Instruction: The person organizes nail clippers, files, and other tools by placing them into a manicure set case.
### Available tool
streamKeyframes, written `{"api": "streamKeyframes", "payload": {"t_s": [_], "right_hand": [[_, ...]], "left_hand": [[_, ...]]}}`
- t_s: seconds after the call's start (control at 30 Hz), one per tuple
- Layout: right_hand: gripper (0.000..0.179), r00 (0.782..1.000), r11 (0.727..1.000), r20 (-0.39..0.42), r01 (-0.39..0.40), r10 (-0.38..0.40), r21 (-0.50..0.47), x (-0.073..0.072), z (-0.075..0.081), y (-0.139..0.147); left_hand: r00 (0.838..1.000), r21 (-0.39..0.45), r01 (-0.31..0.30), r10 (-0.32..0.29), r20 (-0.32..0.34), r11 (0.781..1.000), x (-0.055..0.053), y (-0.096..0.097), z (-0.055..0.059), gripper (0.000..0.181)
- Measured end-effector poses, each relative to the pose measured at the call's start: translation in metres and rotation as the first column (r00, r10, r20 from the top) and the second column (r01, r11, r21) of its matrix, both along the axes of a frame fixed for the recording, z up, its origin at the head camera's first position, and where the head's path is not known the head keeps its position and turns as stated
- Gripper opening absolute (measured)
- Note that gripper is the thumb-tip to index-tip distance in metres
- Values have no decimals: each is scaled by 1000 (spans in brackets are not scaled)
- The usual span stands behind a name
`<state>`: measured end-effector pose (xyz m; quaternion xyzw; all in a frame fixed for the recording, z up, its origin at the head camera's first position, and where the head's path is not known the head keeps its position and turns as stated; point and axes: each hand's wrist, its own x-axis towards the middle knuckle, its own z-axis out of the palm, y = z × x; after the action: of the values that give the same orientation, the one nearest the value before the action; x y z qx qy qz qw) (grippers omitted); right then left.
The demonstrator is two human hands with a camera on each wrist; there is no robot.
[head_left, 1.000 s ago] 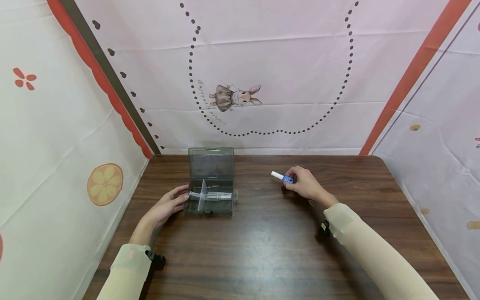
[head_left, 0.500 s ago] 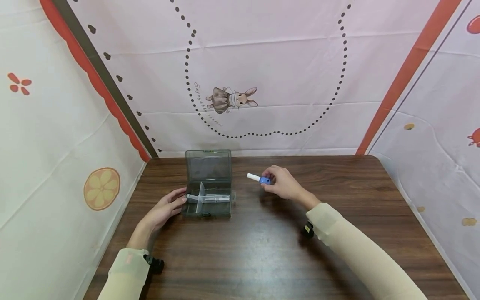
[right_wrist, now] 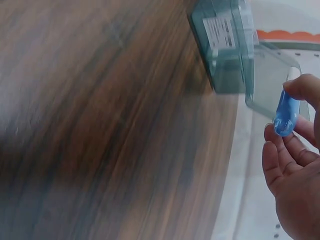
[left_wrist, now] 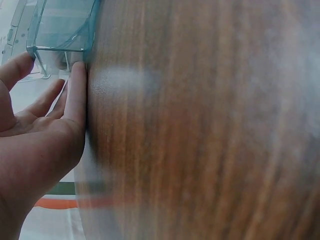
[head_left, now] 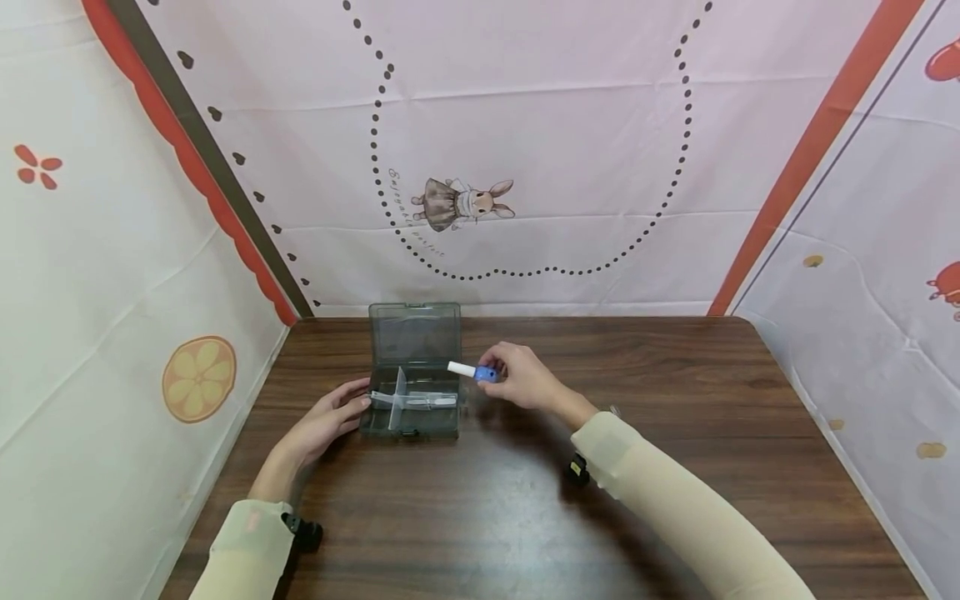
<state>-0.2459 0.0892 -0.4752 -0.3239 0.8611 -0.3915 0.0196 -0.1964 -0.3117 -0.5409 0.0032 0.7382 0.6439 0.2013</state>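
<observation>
A small blue nail polish bottle (head_left: 487,375) with a long white cap is pinched between the thumb and fingers of my right hand (head_left: 525,379). Its cap points left, over the right edge of a clear grey-green plastic box (head_left: 382,425). That box stands with its lid (head_left: 416,336) raised. Inside, a translucent divider (head_left: 398,398) stands upright, and slim clear-and-white items (head_left: 431,400) lie across the box. My left hand (head_left: 322,425) rests against the box's left side, its fingers extended. In the right wrist view, the bottle (right_wrist: 287,112) shows its rounded blue end.
The box stands toward the back left of a dark wooden table (head_left: 465,533). A printed cloth (head_left: 570,167) hangs behind the table and along both sides. A label with a barcode (right_wrist: 219,33) is on the box's outer wall.
My right hand has carried the nail polish bottle leftward, from the right of the table to the box's right edge. My left hand stays at the box. The head view has shifted slightly.
</observation>
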Motion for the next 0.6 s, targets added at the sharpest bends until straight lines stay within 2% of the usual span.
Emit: {"api": "streamKeyframes", "payload": {"t_s": [0.43, 0.6], "right_hand": [[22, 996, 998, -60, -68, 67, -6, 9, -1, -38], [23, 996, 997, -53, -77, 78, 14, 13, -1, -49]], "left_hand": [[1000, -23, 4, -4, -2, 1000, 0, 1, -1, 73], [1000, -33, -8, 9, 14, 999, -2, 1, -1, 73]]}}
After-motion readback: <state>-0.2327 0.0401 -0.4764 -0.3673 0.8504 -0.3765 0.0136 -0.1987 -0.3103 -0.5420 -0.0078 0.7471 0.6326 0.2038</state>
